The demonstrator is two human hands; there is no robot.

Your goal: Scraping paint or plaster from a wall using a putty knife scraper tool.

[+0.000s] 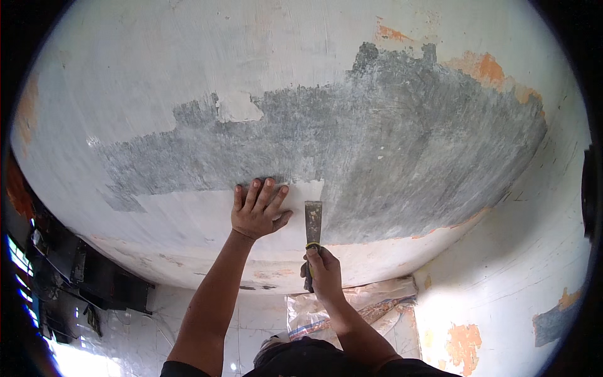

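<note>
Before me stands a painted wall [188, 61] with a wide bared grey patch [292, 136] across its middle. My left hand [257, 209] lies with fingers spread on the wall, at the lower edge of the grey, and holds nothing. Right of it, my right hand [322, 271] grips the dark handle of a putty knife [313, 221], its blade pointing up over the remaining white paint. The blade is stained; whether its tip touches the wall I cannot tell. Orange shows at the patch's upper right edge.
A plastic sheet or sack [301, 311] with debris lies on the tiled floor [221, 325] at the wall's foot. Dark furniture or equipment [113, 287] stands at the lower left. A side wall [499, 268] with peeled spots [464, 346] meets this wall on the right.
</note>
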